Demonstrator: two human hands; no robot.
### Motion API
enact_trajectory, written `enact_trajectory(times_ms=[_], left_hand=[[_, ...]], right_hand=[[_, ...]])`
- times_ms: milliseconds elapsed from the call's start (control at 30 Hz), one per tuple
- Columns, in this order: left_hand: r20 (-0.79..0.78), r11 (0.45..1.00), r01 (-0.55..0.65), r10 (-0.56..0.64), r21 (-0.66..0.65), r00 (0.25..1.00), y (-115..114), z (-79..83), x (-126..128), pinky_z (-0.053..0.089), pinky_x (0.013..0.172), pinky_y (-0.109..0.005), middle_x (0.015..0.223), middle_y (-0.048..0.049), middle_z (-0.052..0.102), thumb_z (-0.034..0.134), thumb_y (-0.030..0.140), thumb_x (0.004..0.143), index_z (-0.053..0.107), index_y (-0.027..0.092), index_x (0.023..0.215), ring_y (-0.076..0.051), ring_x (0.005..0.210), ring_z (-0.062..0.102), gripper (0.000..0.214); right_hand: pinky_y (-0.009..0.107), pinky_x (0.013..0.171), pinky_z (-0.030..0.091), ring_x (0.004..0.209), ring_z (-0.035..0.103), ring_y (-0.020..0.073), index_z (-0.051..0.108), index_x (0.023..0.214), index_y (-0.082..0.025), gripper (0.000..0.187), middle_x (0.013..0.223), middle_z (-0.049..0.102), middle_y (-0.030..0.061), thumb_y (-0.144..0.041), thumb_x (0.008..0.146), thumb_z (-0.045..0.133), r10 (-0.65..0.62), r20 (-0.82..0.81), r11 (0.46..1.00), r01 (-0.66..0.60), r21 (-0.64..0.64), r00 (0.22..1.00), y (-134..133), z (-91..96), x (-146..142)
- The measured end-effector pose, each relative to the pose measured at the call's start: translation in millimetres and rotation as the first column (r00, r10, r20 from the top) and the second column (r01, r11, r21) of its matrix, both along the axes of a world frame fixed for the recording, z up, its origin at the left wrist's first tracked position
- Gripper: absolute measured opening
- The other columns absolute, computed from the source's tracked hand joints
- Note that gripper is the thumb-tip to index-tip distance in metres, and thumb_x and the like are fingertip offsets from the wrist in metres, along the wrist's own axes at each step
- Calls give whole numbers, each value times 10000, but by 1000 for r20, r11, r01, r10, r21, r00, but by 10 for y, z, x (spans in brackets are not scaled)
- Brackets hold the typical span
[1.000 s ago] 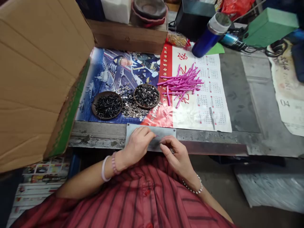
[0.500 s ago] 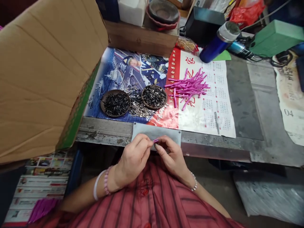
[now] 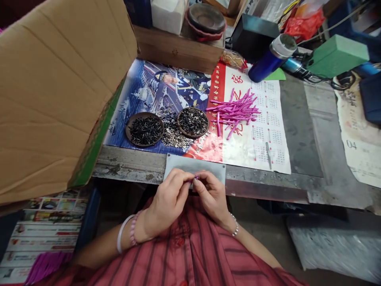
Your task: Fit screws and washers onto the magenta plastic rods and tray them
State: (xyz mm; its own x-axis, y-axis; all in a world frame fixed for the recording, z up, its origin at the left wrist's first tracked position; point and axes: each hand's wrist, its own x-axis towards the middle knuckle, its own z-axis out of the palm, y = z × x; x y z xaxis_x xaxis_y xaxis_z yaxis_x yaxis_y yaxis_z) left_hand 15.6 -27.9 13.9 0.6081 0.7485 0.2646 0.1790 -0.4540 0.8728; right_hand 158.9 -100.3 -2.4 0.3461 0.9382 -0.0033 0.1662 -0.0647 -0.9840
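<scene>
The left hand [image 3: 168,202] and the right hand [image 3: 212,196] are clenched together on a tiny pink plastic piece [image 3: 195,178] (fingertips nearly hide it), bottom centre, just above the metal plate [image 3: 184,165] on the counter [image 3: 127,167].

Count: 2 hands, left hand [image 3: 168,202] and right hand [image 3: 212,196]; 1 pink piece [image 3: 195,178] at the fingers [image 3: 182,178]. Beyond the fingers: 1 metal plate [image 3: 193,163], 2 round dishes [image 3: 145,113] of black pins [image 3: 145,130], 1 heap of silver washers [image 3: 172,137], 1 heap of pink strips [image 3: 235,113].
</scene>
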Motion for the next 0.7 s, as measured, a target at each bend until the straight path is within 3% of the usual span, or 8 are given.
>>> enact_trajectory(times_ms=[67,200,300,400,567,700], left_hand=[[35,977,0,8,-215,999,-12,-5,19,562,810,-257,967,-54,664,518,72,959,659,189,1088,-165,902,664,224],[116,831,-37,122,-555,986,-56,-20,42,561,711,-229,938,-45,687,557,165,958,697,189,1018,-143,774,656,154],[140,768,-107,249,-632,958,-81,-40,48,563,693,-218,905,-31,704,612,218,935,712,195,1002,-118,680,618,123],[159,737,-139,319,-662,934,-96,-71,60,571,685,-217,886,-34,711,658,283,918,725,198,988,-128,683,623,129],[195,683,-145,396,-716,897,-128,-186,105,577,761,-242,873,-43,705,740,412,869,731,189,908,-154,754,637,227],[193,566,-130,475,-814,858,-134,-271,141,465,548,-178,705,-4,629,787,500,815,719,180,900,-110,588,542,338]], right_hand=[[258,585,446,628,551,136,598,861,-208,172,735,592,-11,-303,1000,563,11,61,1000,-12,24,998,35,-18,-12],[251,525,330,526,422,110,434,696,-222,335,598,420,-53,-255,1027,464,61,235,995,-77,58,970,160,-49,-45],[245,513,321,514,408,109,391,680,-228,377,592,401,-55,-301,1048,427,78,255,989,-107,102,964,277,-59,-66],[236,552,388,580,492,124,452,732,-223,349,657,496,-29,-396,1034,486,7,263,977,-63,203,965,361,-69,-84],[255,514,305,499,429,109,433,682,-219,417,579,452,-43,-296,1084,349,-94,455,965,-31,260,885,424,-117,-135],[240,435,259,429,377,89,357,618,-220,508,501,383,-63,-375,1102,330,63,342,977,-127,169,938,493,-156,-134]])
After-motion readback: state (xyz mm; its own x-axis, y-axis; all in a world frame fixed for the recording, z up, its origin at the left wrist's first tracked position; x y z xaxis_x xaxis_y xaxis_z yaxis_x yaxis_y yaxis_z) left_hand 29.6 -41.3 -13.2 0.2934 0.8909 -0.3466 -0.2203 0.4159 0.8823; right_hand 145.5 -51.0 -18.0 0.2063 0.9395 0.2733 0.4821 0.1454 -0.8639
